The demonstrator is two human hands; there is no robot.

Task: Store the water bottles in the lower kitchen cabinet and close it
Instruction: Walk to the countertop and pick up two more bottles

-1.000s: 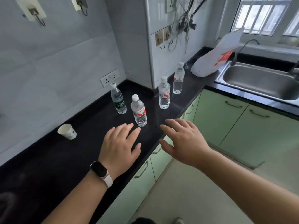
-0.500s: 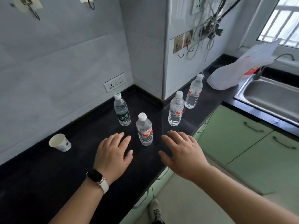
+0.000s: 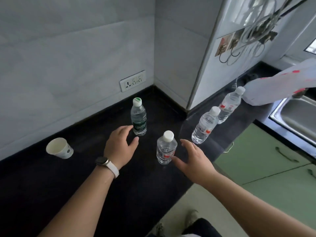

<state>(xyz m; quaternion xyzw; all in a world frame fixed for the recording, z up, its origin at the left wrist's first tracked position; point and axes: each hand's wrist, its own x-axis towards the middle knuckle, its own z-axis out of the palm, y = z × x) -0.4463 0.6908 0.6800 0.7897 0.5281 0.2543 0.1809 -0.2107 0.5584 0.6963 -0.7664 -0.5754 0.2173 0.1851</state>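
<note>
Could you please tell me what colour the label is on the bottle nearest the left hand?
Dark green with white lettering, on the green-label bottle; head view.

Black counter [image 3: 89, 177], green-labelled bottle [image 3: 138, 118], pale green cabinets [image 3: 253, 161].

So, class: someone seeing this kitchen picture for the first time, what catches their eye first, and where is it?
Four clear water bottles stand upright on the black countertop. Both open hands reach in: the left hand beside the green-labelled bottle, the right hand beside the nearest red-labelled bottle. A white paper cup lies tipped at the left, and green cabinet doors sit shut below right.
</note>
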